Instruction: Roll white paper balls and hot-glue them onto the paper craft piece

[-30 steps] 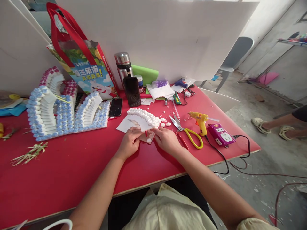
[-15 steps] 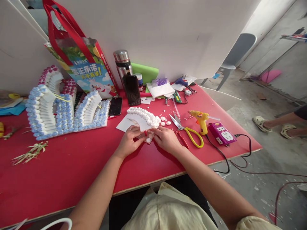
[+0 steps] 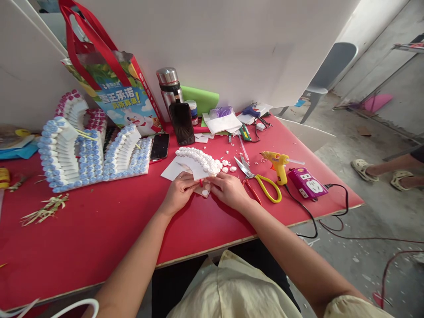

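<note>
A white fan-shaped craft piece [image 3: 196, 166] edged with rows of small white rosettes [image 3: 202, 158] rests over a white sheet at the middle of the red table. My left hand [image 3: 179, 193] is closed on its near edge, thumb and fingers pinching. Opposite it, my right hand [image 3: 229, 191] grips the near right corner, below the end of the rosettes. Between the hands lie a small red piece and a white disc [image 3: 205, 192]; the fingers partly cover them. Several loose white rosettes [image 3: 225, 169] lie just beyond my right hand.
Right of my hands are yellow-handled scissors [image 3: 268, 187], a yellow glue gun [image 3: 279, 165] and a purple power socket [image 3: 308, 182] with a cord. At left stand blue-and-white fan pieces [image 3: 59, 150]. Behind are phones [image 3: 160, 145], a steel flask [image 3: 168, 81] and a bag [image 3: 122, 97]. Another person's feet [image 3: 367, 170] show at right.
My fingers have shifted slightly on the white craft piece, the left fingertips drawing closer together. The view has moved a little; the things on the table stay in place.
</note>
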The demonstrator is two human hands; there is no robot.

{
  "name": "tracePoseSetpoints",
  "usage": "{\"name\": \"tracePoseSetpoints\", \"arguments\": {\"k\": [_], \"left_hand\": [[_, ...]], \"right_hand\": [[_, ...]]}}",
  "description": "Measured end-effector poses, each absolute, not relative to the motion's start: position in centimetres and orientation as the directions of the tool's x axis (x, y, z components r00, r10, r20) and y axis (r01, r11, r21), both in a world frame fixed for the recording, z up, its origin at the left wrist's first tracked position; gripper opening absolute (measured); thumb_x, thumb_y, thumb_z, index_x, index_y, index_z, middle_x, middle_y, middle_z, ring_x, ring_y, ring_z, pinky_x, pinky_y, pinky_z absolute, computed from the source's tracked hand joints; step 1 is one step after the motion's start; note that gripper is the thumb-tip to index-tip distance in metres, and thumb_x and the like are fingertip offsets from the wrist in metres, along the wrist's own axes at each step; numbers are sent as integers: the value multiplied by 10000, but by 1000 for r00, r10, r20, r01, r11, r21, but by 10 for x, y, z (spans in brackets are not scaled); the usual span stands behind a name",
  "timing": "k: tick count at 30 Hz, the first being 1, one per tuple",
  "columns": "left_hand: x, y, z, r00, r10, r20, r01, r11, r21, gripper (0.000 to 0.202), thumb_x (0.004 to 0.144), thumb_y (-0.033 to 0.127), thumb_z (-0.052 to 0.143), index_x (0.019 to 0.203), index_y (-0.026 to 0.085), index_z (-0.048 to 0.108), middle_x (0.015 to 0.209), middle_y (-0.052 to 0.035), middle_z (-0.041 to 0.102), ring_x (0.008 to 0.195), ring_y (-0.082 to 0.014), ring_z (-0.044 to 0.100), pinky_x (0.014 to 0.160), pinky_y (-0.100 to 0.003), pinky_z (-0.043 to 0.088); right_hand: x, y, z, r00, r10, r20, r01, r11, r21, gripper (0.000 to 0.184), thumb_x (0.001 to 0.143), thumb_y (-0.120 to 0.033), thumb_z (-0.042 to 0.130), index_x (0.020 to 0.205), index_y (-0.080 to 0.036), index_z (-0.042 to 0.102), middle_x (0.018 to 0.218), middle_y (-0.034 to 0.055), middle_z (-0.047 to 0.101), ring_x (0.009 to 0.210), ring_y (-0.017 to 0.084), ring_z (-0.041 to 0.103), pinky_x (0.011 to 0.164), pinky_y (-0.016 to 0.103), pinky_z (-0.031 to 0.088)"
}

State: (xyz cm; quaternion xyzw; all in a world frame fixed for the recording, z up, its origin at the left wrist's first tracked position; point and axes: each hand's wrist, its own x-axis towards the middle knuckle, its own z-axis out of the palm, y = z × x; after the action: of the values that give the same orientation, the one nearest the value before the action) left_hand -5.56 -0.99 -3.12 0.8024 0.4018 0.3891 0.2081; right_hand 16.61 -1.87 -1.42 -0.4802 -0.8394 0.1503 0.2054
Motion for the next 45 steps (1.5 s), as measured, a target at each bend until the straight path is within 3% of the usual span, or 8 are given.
{"name": "tracePoseSetpoints", "arguments": {"k": [32,39,45], "left_hand": [[-55,-9,-34,372,788,491,490,-616,617,177,918,251,652,1033,279,784,978,-42,775,929,-209,649,858,-344,528],[-53,-16,-23,326,831,450,539,-555,634,208,912,265,647,1095,221,735,1084,-80,733,1054,-229,639,939,-355,503],[-54,-19,-21,270,848,456,577,-521,629,113,898,287,651,924,184,690,922,-67,677,934,-212,629,855,-322,500]], "right_hand": [[168,-16,-18,-497,838,223,703,540,-463,347,988,-252,509,1280,-198,688,983,84,696,865,194,649,718,269,432],[175,-28,-3,-477,818,323,676,576,-460,329,995,-224,454,1189,-161,712,930,92,682,823,192,637,689,273,434],[206,-44,11,-391,818,421,699,562,-442,293,956,-185,479,1095,-168,737,890,80,672,756,181,629,664,279,444]]}}
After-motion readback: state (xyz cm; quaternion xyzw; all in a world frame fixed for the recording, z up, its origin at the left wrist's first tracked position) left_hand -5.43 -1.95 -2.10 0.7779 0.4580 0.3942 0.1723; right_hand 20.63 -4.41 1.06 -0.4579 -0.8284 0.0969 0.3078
